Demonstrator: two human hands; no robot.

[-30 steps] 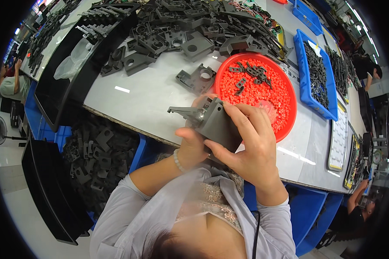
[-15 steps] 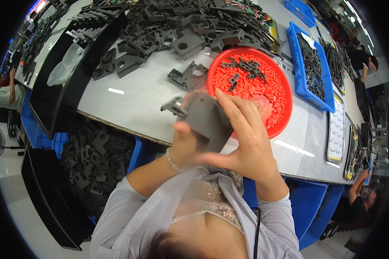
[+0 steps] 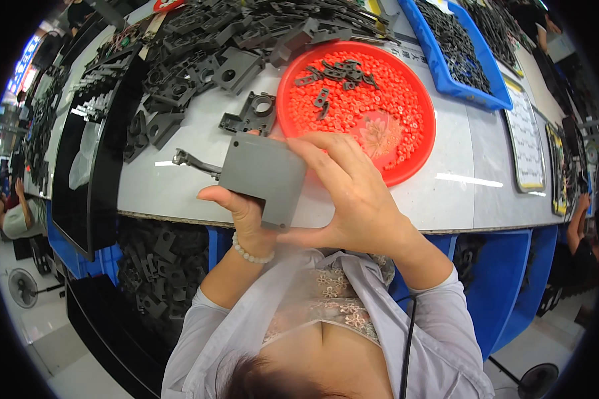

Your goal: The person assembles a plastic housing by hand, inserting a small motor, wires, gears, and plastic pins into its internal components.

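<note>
Over glossy white table [image 3: 456, 149] — left fingers [image 3: 227, 197], right fingers [image 3: 331, 169] gripping grey housing [image 3: 265, 174] — round fan [image 3: 22, 288] far left.

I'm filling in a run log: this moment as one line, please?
left hand: partly behind gray part | right hand: holding its edges | near: red basin with red pieces, blue bin

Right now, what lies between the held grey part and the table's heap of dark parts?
In the head view, a dark bracket with a round hole lies there.
</note>
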